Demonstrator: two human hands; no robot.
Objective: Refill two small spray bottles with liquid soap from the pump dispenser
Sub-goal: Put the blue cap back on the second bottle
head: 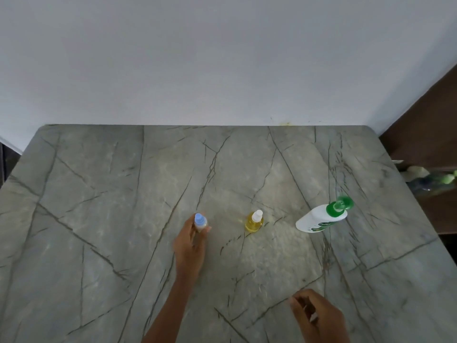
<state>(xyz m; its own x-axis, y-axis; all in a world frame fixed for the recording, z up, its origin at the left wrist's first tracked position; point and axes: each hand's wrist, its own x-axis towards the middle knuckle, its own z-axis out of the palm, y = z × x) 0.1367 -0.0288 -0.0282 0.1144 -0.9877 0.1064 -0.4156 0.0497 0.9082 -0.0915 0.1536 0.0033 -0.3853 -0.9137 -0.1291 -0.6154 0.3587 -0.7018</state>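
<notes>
Head view: landmark is the small clear bottle of yellow liquid with a white spray cap [254,222], standing upright mid-table.

Left of it, well apart, stands the small clear spray bottle with a pale blue cap [200,222]. The left hand [190,246] has its grip closed round that bottle's body, thumb on one side, fingers on the other, cap left exposed. Whether the base is on the table or just lifted, can't tell. My read: it's held low on the body so the cap stays free to be unscrewed, i.e. this one gets opened first.

Right of the yellow bottle, further off, is the white plastic pump dispenser with a green pump head and green label [321,217], upright, untouched. All three sit in a rough row, so the source is in easy reach of both targets.

Right hand [317,315] hovers nearer the camera than the yellow bottle and to its right, over bare table. Fingers loosely curled, holding nothing. Probably staged to take the blue cap or go for the pump.

Judgement: task at the start; both caps on, no soap moved.

Surface: grey-green stone-look table [99,219] with dark veins, matt. Behind the row, a plain white wall [222,58]. Far right of the dispenser, dark wooden shelving [425,134] with blurred greenish items, not identifiable.
</notes>
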